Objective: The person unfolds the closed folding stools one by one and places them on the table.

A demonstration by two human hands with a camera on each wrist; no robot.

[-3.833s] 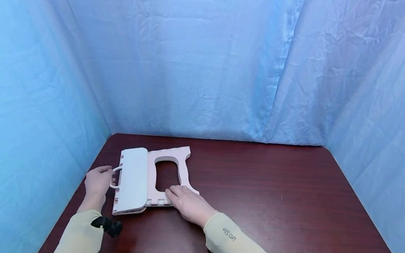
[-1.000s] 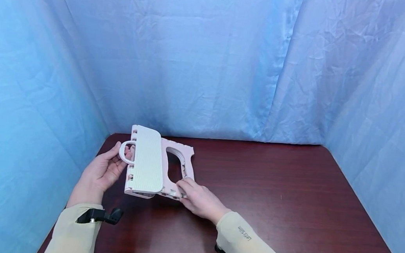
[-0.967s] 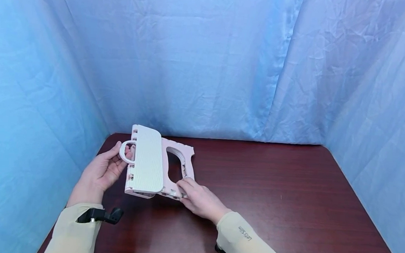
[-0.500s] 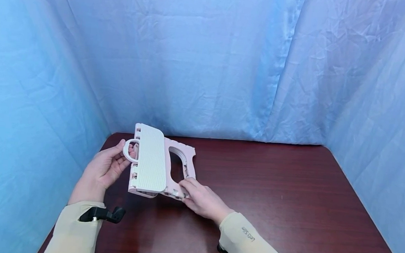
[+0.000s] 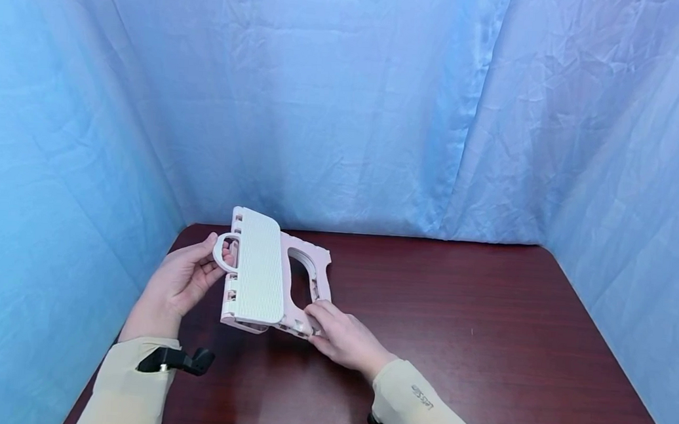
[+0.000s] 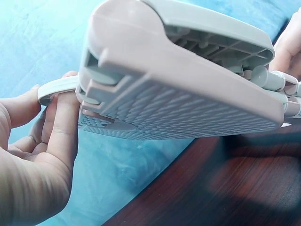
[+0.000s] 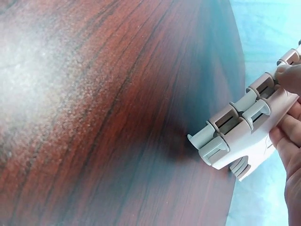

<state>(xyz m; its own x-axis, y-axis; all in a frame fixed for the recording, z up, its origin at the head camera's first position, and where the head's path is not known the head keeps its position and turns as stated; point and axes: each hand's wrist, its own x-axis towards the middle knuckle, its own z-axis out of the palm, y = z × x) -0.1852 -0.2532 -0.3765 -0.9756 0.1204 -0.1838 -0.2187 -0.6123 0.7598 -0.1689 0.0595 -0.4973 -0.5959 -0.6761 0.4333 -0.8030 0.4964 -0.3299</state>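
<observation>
Wrinkled blue cloth [image 5: 353, 108] rose round a glossy wood-grain bench [image 5: 484, 340].
Over the bench's left part, a pink-and-white plastic folding stool [image 5: 260, 269] tilted, its wavy-ridged top end raised; whether its feet touched wood could not be told. The right hand [image 5: 345, 338] gripped its cut-out leg frame [image 5: 323, 282] by the knuckled hinge edge; the left hand [image 5: 179, 281] pinched the smooth, curved loop handle [image 6: 57, 86].

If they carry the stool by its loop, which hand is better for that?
Probably the left hand: it holds the white loop, with a finger through it. The right hand grips the stool at its leg end, away from the loop.
</observation>
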